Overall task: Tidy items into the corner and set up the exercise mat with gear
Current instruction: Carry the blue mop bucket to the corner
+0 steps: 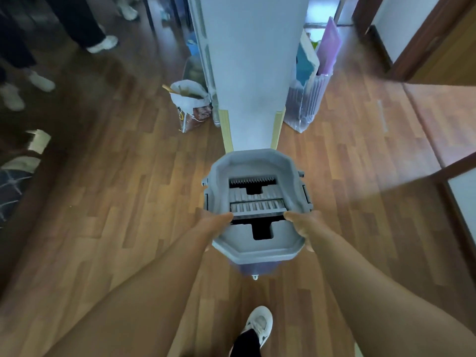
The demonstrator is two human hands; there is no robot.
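Head view, looking straight down: grey mop bucket (257, 207) held up off the wood floor (116, 215), gripped on both sides. Left hand (215, 222) clamped on the left rim with the thumb hooked over toward the wringer slots, right hand (301, 225) doing the same on the right rim, fingers wrapped under the edge. Top of the bucket shows two slotted openings with a ribbed comb section between them, plus a purple-ish lower body peeking out underneath. Just beyond the bucket, a pale wall corner (253, 73) with yellowish trim strips at its base. Left of that corner, an open white sack (190, 104) sitting on the floor with a stick poking out. Right of the corner, a clear plastic-wrapped bundle (306, 99) leaning against the wall with a purple sheet (329, 45) and a teal-and-white board (306, 60) standing in it. Brownish mat (443, 112) lying on the floor at far right. One white sneaker (258, 324) at the bottom, right under the bucket. More white sneakers and dark trouser legs of other people blurred at top left.
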